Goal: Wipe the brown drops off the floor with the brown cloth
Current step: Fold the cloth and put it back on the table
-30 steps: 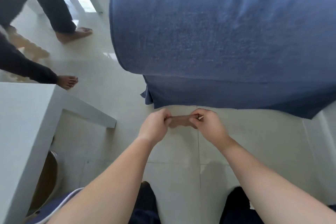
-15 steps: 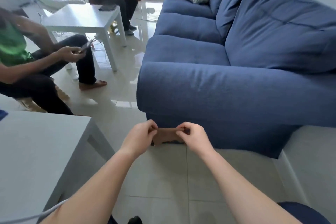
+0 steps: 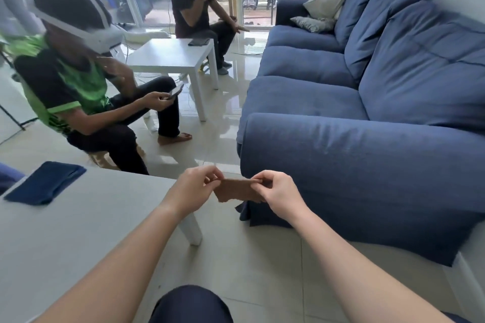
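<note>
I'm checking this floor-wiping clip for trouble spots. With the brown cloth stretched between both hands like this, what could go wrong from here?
1. The brown cloth is pinched only at its top corners by the left hand and right hand, up in the air; it could slip free.
2. No brown drops show on the visible floor, so wiping may miss them.
3. The white table leg stands close to the left arm; bending down might bump it.

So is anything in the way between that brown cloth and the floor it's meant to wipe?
Nothing visible. The brown cloth hangs stretched between the left hand and right hand, with bare floor below. The blue sofa and white table flank it. No brown drops show.
</note>
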